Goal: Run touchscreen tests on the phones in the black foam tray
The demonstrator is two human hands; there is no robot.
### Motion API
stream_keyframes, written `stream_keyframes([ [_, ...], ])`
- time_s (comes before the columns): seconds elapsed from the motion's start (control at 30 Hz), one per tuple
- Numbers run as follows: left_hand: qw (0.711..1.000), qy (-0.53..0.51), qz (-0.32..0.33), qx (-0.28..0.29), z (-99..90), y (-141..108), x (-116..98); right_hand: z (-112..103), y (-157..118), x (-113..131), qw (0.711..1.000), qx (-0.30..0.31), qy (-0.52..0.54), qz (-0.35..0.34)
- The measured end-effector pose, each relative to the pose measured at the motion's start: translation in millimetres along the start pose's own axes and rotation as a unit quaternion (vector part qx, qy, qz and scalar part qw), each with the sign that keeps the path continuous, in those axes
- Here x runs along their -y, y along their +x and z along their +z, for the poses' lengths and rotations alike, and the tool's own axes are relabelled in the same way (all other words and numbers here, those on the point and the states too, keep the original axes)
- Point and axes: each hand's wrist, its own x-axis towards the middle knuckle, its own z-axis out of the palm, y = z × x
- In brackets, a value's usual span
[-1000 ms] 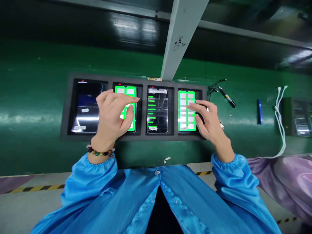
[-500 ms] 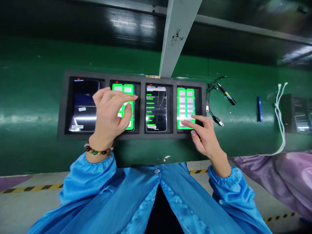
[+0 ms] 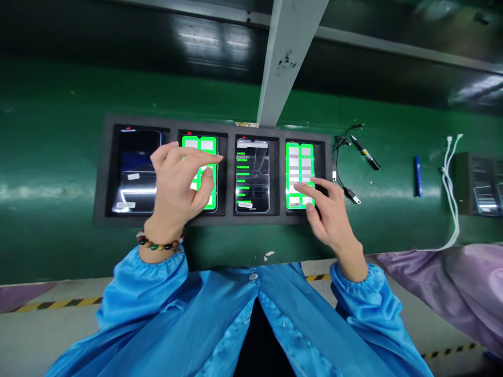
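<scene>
A dark grey foam tray (image 3: pixel 255 220) holds a row of smartphones, each lying in its own slot. My left hand (image 3: pixel 175 180), thumb and forefinger apart, hovers over the second phone from the left (image 3: pixel 200 144) and hides part of its green-and-white grid screen. Whether it touches the glass I cannot tell. At the right end, the fingertips of my right hand (image 3: pixel 330 212) are spread over a phone with a similar green grid (image 3: pixel 293 165). Between them, a phone (image 3: pixel 252 180) displays green text lines on black. The leftmost phone (image 3: pixel 135 152) has a dark screen.
Right of the tray lie a black cable (image 3: pixel 341 178), a black pen (image 3: pixel 365 153), a blue pen (image 3: pixel 418 177) and white cables (image 3: pixel 448 178). Another dark tray (image 3: pixel 466 183) sits farther right. A metal post (image 3: pixel 281 68) rises behind the tray. A person's purple sleeve (image 3: pixel 444 283) shows at right.
My right hand has slid slightly up the rightmost phone's screen, away from its lower edge. My left hand holds nearly the same pose and place.
</scene>
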Motion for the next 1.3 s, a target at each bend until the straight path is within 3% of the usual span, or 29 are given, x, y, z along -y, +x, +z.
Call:
stream_keyframes([
  [0.1, 1.0, -0.005, 0.0, -0.002, 0.0, 0, 0, 4, 14, 7, 1.0, 0.023, -0.006, -0.008],
  [0.37, 0.999, -0.013, -0.03, 0.012, -1.1, 0, -2, -10, -3, -10, 0.996, -0.05, -0.025, 0.069],
  [0.6, 1.0, -0.009, -0.026, 0.004, -0.5, 1, -1, 8, 35, 11, 1.0, 0.004, -0.006, 0.017],
  [0.87, 1.0, -0.009, -0.004, -0.003, -1.2, 0, -1, -8, 7, -11, 0.991, -0.076, -0.043, 0.104],
  [1.13, 1.0, -0.013, -0.003, -0.022, 0.4, 1, -3, 13, 45, 10, 0.999, -0.022, -0.014, 0.033],
  [1.3, 0.999, -0.011, 0.017, -0.031, 2.1, 1, -2, 2, 29, -8, 0.994, -0.063, -0.032, 0.084],
])
